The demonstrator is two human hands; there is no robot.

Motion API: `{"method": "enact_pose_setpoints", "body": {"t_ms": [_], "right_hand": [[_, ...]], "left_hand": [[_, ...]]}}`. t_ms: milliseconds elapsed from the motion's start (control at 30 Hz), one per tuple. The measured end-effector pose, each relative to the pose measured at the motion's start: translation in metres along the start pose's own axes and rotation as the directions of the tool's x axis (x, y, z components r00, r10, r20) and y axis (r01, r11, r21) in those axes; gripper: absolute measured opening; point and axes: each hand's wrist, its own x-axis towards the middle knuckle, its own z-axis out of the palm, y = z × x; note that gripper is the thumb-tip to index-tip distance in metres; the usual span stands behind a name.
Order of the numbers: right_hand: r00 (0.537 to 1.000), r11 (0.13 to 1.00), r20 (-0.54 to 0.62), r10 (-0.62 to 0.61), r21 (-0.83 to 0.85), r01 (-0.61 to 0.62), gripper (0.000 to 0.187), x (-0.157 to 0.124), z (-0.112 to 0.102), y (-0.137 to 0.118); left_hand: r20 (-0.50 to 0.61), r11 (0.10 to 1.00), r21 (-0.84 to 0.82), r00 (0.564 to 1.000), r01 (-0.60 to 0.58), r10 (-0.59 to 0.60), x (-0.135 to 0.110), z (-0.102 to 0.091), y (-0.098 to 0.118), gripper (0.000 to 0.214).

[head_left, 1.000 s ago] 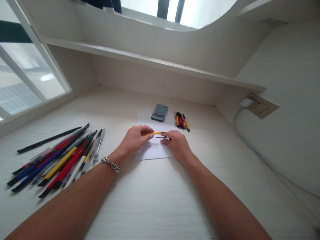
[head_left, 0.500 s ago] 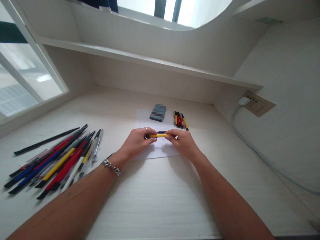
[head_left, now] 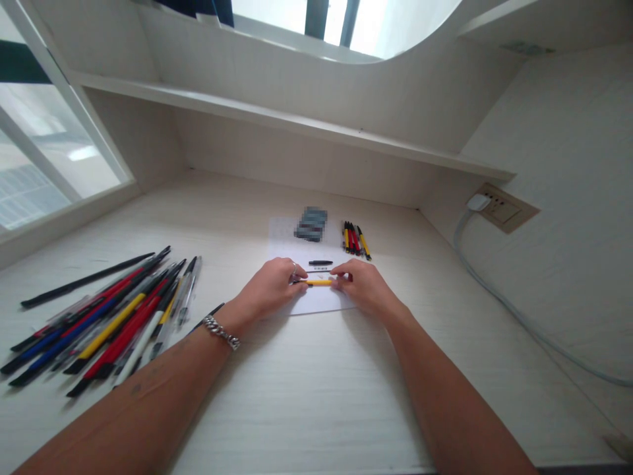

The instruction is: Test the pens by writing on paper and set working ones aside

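Note:
A yellow pen (head_left: 320, 283) with a dark left end lies crosswise between my hands, low over the white paper (head_left: 316, 303). My left hand (head_left: 277, 284) pinches its left end between thumb and fingers. At its right end, my right hand (head_left: 363, 285) has closed its thumb and fingers. Just beyond the pen, a thin dark rod (head_left: 319, 271) spans the space between my index fingertips; whether they touch it I cannot tell. A short black pen part (head_left: 320, 262) lies farther back on the paper. The pen's ends are partly hidden by my fingers.
Many loose pens (head_left: 113, 316) are heaped at the left, beside my left forearm. A small row of pens (head_left: 353, 239) lies behind my right hand. A pixelated dark object (head_left: 311, 224) rests at the paper's back edge. A cable (head_left: 499, 300) runs from the wall socket (head_left: 509, 208).
Both hands have come slightly toward me with the yellow pen. The black part behind it now shows fully, and a thin dark rod has come into sight between them.

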Motion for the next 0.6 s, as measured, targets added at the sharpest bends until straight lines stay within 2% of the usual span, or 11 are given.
{"method": "enact_pose_setpoints", "body": {"t_ms": [133, 267, 433, 600], "right_hand": [[1.000, 0.999, -0.019, 0.023, -0.021, -0.024, 0.018, 0.002, -0.005, 0.002], [1.000, 1.000, -0.008, 0.007, -0.007, -0.007, 0.016, 0.000, -0.006, -0.002], [1.000, 1.000, 0.029, 0.007, -0.031, -0.006, 0.012, -0.001, 0.000, -0.005], [0.994, 0.993, -0.079, -0.070, 0.087, 0.076, 0.013, -0.001, 0.003, -0.010]], "left_hand": [[-0.053, 0.996, -0.010, 0.995, 0.085, -0.085, 0.000, -0.007, -0.003, 0.021], [-0.086, 0.995, -0.013, 0.991, 0.101, -0.102, 0.001, -0.009, -0.007, 0.023], [-0.052, 0.995, 0.008, 0.994, 0.099, -0.099, 0.001, -0.009, -0.003, 0.025], [0.032, 0.998, -0.030, 0.998, 0.050, -0.049, -0.001, -0.008, 0.008, 0.030]]}}
